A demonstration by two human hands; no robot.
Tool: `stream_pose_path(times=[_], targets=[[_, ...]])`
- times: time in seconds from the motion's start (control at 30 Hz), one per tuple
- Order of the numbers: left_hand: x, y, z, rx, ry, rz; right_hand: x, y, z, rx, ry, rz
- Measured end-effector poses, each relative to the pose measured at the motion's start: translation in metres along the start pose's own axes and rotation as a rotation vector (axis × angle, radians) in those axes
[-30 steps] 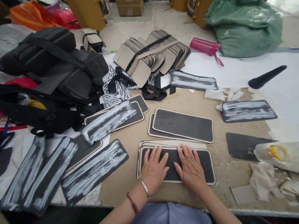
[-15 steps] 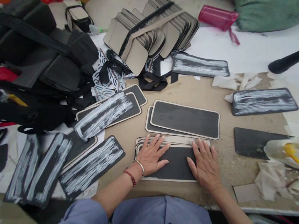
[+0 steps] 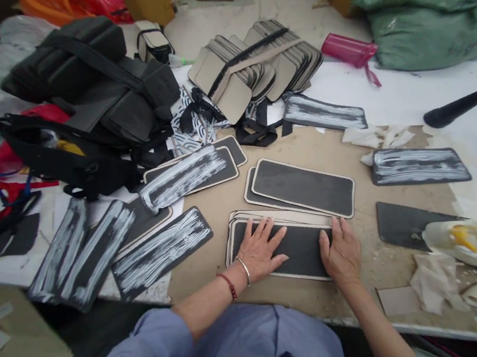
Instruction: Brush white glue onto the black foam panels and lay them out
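A black rectangular panel with a pale border (image 3: pixel 299 255) lies on top of a small stack directly before me. My left hand (image 3: pixel 260 251) rests flat on its left half, fingers spread. At the panel's right end is my right hand (image 3: pixel 341 253), its palm down, thumb on the black face and fingers lying over the right edge. Pale edges of the panels underneath (image 3: pixel 243 216) show along the far side. Just beyond the stack, two more bordered panels (image 3: pixel 303 187) overlap. To the left lies a black panel streaked with white paste (image 3: pixel 163 253).
More streaked panels (image 3: pixel 99 252) lie at left, another (image 3: pixel 420 165) at right. A strapped bundle of beige boards (image 3: pixel 258 64) and black padded pieces (image 3: pixel 98 85) stand at the back. At right are a black-handled tool (image 3: pixel 464 106) and a cut container with yellow inside (image 3: pixel 466 239).
The camera view has shifted, so everything sits a little further right and more of the floor shows behind. Both hands stay on the panel; my right fingers look slightly more bent.
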State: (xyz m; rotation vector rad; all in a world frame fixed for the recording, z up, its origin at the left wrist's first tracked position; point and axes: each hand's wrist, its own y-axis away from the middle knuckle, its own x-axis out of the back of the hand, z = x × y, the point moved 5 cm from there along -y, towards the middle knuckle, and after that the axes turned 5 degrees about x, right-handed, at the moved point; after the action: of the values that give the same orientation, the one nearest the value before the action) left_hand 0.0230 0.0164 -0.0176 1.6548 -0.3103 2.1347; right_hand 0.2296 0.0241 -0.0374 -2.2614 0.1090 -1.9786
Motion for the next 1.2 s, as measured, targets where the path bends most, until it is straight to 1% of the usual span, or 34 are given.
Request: stream_pose_path(times=[0.07, 0.13, 0.2, 0.33, 0.4, 0.5, 0.6, 0.67, 0.8, 0.93, 1.0, 1.07, 1.13, 1.2], targets=[[-0.003, 0.010, 0.008, 0.002, 0.015, 0.018, 0.000, 0.000, -0.001, 0.008, 0.008, 0.002], [-0.004, 0.022, 0.005, 0.055, 0.015, 0.046, -0.001, 0.000, -0.002, 0.016, 0.006, 0.010], [-0.004, 0.036, -0.010, 0.171, 0.004, 0.095, -0.002, 0.000, -0.002, 0.023, 0.000, 0.024], [-0.002, 0.073, -0.049, 0.447, -0.016, 0.231, -0.001, -0.001, -0.003, 0.024, -0.026, 0.058], [-0.003, 0.088, -0.059, 0.521, -0.004, 0.285, 0.003, 0.002, 0.002, 0.009, -0.044, 0.082], [-0.006, 0.099, -0.057, 0.520, 0.031, 0.318, 0.008, 0.013, 0.017, -0.031, -0.055, 0.074], [-0.007, 0.102, -0.048, 0.499, 0.052, 0.330, 0.010, 0.027, 0.030, -0.034, -0.080, 0.025], [-0.008, 0.101, -0.044, 0.499, 0.061, 0.341, 0.012, 0.034, 0.033, -0.025, -0.099, 0.041], [-0.011, 0.099, -0.041, 0.510, 0.078, 0.380, 0.026, 0.036, 0.024, 0.009, -0.060, 0.130], [-0.015, 0.098, -0.040, 0.504, 0.084, 0.392, 0.042, 0.033, 0.012, 0.033, 0.030, 0.128], [-0.016, 0.098, -0.039, 0.504, 0.099, 0.395, 0.049, 0.033, 0.008, 0.026, -0.039, 0.135], [-0.017, 0.098, -0.039, 0.510, 0.123, 0.396, 0.053, 0.033, 0.006, -0.047, -0.185, 0.116], [-0.018, 0.098, -0.040, 0.521, 0.145, 0.393, 0.054, 0.032, 0.005, -0.152, -0.359, 0.038], [-0.019, 0.099, -0.042, 0.535, 0.164, 0.393, 0.056, 0.028, 0.002, -0.242, -0.528, -0.085]])
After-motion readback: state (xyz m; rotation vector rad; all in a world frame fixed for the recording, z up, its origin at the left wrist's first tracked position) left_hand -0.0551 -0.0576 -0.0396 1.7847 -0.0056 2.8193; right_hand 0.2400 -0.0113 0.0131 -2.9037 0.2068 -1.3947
